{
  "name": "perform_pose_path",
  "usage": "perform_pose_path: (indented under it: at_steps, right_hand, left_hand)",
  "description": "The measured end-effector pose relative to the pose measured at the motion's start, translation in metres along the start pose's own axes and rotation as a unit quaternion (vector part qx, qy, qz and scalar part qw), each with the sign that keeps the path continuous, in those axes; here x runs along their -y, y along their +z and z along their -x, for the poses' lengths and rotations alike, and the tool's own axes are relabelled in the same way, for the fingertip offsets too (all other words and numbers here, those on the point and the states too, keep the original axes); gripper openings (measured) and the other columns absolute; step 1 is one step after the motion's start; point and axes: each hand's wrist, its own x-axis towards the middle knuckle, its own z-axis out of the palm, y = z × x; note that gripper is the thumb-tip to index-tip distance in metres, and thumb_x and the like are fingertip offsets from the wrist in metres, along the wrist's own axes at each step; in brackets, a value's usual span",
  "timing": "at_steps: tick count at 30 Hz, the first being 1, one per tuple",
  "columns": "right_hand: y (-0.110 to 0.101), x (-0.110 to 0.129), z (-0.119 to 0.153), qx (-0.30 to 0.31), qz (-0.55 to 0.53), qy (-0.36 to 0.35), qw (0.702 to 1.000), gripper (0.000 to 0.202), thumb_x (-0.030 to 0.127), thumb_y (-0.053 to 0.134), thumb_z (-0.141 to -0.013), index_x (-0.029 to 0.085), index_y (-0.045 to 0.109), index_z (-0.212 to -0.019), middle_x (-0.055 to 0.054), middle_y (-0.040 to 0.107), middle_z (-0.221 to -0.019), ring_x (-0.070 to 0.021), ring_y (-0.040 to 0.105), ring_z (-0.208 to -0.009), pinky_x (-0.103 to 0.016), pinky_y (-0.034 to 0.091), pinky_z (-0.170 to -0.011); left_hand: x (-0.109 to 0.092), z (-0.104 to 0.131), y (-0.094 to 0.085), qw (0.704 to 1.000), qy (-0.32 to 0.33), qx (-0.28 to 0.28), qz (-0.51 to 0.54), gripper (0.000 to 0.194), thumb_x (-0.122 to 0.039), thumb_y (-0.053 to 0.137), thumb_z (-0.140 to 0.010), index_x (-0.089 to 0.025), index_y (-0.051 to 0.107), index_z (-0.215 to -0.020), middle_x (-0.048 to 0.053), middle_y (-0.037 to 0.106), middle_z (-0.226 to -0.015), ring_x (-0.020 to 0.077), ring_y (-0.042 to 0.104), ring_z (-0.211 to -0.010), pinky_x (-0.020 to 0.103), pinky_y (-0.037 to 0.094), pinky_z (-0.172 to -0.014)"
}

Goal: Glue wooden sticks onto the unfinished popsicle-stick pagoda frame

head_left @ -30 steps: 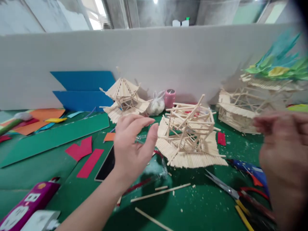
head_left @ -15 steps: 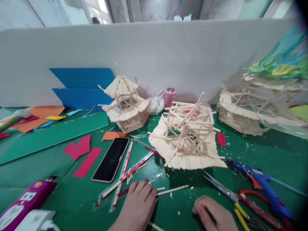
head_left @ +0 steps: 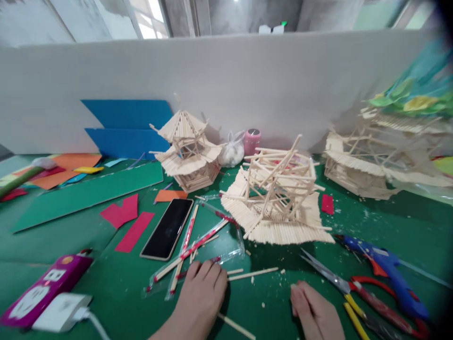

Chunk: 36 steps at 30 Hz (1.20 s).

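Back of the hand up, my left hand (head_left: 203, 295) rests on the green table with its fingers curled together beside thin wooden sticks (head_left: 253, 274); anything under the fingers is hidden. My right hand (head_left: 313, 309) lies at the bottom right with curled fingers, and what they hold, if anything, cannot be made out. Beyond both hands stands a stick model (head_left: 279, 198) with a wide slatted skirt and an open frame on top. Plastic-wrapped sticks with red bands (head_left: 191, 250) lie crossed left of it. Another stick (head_left: 237, 326) is near my left wrist.
Scissors (head_left: 329, 274), pliers (head_left: 357, 314) and a blue glue gun (head_left: 385, 264) lie to the right. A phone (head_left: 168, 229), a purple power bank (head_left: 49, 288) and a white charger (head_left: 62, 311) are left. A pagoda model (head_left: 191, 160) and another stick model (head_left: 357, 170) stand behind.
The view has shifted slightly left, so most things sit a little further right. My right hand has turned a little, its fingers closer together. My left hand remains beside the sticks.
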Motion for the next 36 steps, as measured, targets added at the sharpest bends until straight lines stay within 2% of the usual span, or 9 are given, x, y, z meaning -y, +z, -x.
perform_pose_path:
  at_steps: [2,5,9,13,19,24,28,31,36]
  right_hand:
    - [-0.007,-0.001,0.000,0.028,0.000,-0.004,1.000,0.038,0.040,0.035,-0.086,0.022,0.041,-0.053,0.003,0.047,-0.047,-0.0115,0.048,-0.043,-0.021,0.036,-0.044]
    - [-0.010,-0.005,-0.001,0.017,-0.001,0.001,1.000,0.035,0.039,0.034,-0.087,0.022,0.045,-0.058,0.001,0.053,-0.053,-0.0128,0.053,-0.048,-0.021,0.040,-0.048]
    - [-0.005,-0.008,-0.001,-0.018,-0.022,0.035,0.999,0.022,0.041,0.046,-0.081,0.021,0.054,-0.082,-0.002,0.062,-0.068,-0.0159,0.059,-0.060,-0.022,0.047,-0.052]
    - [-0.001,-0.008,-0.002,-0.031,-0.050,0.042,0.997,0.029,0.041,0.052,-0.077,0.018,0.054,-0.095,-0.006,0.065,-0.078,-0.0182,0.062,-0.068,-0.025,0.051,-0.055]
    - [-0.002,-0.005,-0.001,-0.012,-0.039,0.017,0.999,0.025,0.038,0.052,-0.077,0.019,0.056,-0.093,-0.004,0.066,-0.073,-0.0167,0.063,-0.062,-0.024,0.052,-0.054]
    - [-0.006,-0.005,-0.002,0.001,-0.010,0.001,1.000,0.025,0.038,0.050,-0.079,0.021,0.059,-0.095,-0.004,0.068,-0.081,-0.0172,0.065,-0.069,-0.023,0.052,-0.057]
    - [-0.009,-0.001,-0.002,0.002,0.001,0.012,1.000,0.025,0.041,0.046,-0.081,0.022,0.062,-0.088,0.000,0.066,-0.069,-0.0166,0.064,-0.064,-0.023,0.049,-0.058]
    - [-0.010,0.005,-0.001,0.001,-0.004,0.027,1.000,0.026,0.043,0.041,-0.083,0.023,0.058,-0.078,0.001,0.061,-0.060,-0.0167,0.060,-0.059,-0.024,0.046,-0.055]
    - [-0.013,0.005,-0.001,0.029,0.016,0.002,0.999,0.035,0.041,0.032,-0.087,0.023,0.048,-0.061,0.003,0.050,-0.049,-0.0129,0.051,-0.044,-0.021,0.040,-0.044]
  left_hand:
    - [-0.001,-0.001,-0.008,0.999,0.000,0.040,0.005,0.015,-0.011,0.048,-0.080,-0.018,0.061,-0.080,0.004,0.063,-0.078,0.0220,0.053,-0.075,0.037,0.034,-0.070]
    - [0.000,0.000,-0.010,0.997,-0.002,0.075,0.005,0.015,-0.011,0.047,-0.081,-0.017,0.059,-0.075,0.005,0.061,-0.077,0.0234,0.052,-0.075,0.038,0.034,-0.068]
    - [0.002,0.002,-0.008,0.996,0.011,0.085,0.011,0.015,-0.009,0.047,-0.081,-0.016,0.059,-0.074,0.005,0.060,-0.077,0.0227,0.052,-0.076,0.039,0.034,-0.072]
    - [0.005,-0.001,-0.009,0.996,0.022,0.075,0.033,0.019,-0.008,0.044,-0.082,-0.016,0.059,-0.073,0.005,0.059,-0.076,0.0210,0.052,-0.074,0.039,0.034,-0.073]
    - [0.014,-0.010,-0.015,0.993,0.029,0.067,0.097,0.019,-0.011,0.046,-0.081,-0.017,0.060,-0.070,0.003,0.060,-0.073,0.0185,0.054,-0.070,0.035,0.037,-0.069]
    - [0.037,-0.019,-0.037,0.987,-0.003,0.047,0.151,0.020,-0.014,0.043,-0.084,-0.017,0.062,-0.078,0.003,0.062,-0.075,0.0166,0.056,-0.073,0.029,0.039,-0.066]
    - [0.052,-0.020,-0.051,0.988,-0.024,0.026,0.153,0.020,-0.014,0.041,-0.086,-0.015,0.061,-0.084,0.006,0.061,-0.079,0.0177,0.055,-0.076,0.031,0.039,-0.068]
    - [0.047,-0.018,-0.049,0.987,0.014,0.051,0.151,0.018,-0.017,0.043,-0.085,-0.017,0.061,-0.085,0.005,0.061,-0.078,0.0182,0.054,-0.077,0.032,0.038,-0.069]
    - [0.022,-0.012,-0.045,0.981,0.084,0.095,0.146,0.010,-0.023,0.051,-0.080,-0.018,0.059,-0.075,0.004,0.059,-0.078,0.0200,0.051,-0.078,0.036,0.036,-0.076]
